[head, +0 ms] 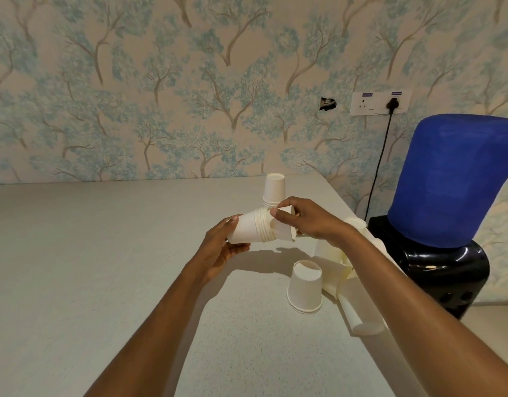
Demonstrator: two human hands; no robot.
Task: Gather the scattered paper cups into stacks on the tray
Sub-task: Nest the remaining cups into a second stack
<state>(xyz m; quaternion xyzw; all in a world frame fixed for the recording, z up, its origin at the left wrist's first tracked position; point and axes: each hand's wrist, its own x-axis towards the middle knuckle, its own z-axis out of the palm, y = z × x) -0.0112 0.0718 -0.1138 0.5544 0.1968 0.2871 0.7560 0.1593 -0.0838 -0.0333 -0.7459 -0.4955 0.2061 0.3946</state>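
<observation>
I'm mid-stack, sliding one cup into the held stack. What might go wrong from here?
1. The single cup pinched by the right hand meets the held stack in the left hand at an angle; it may jam or crumple instead of nesting.
2. The right forearm hangs over the loose cups near the table edge; pulling back might sweep them, or the lying cup, off.

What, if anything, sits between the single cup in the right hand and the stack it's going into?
Nothing visible does. The right hand holds the single cup right at the open mouth of the stack that the left hand grips.
</observation>
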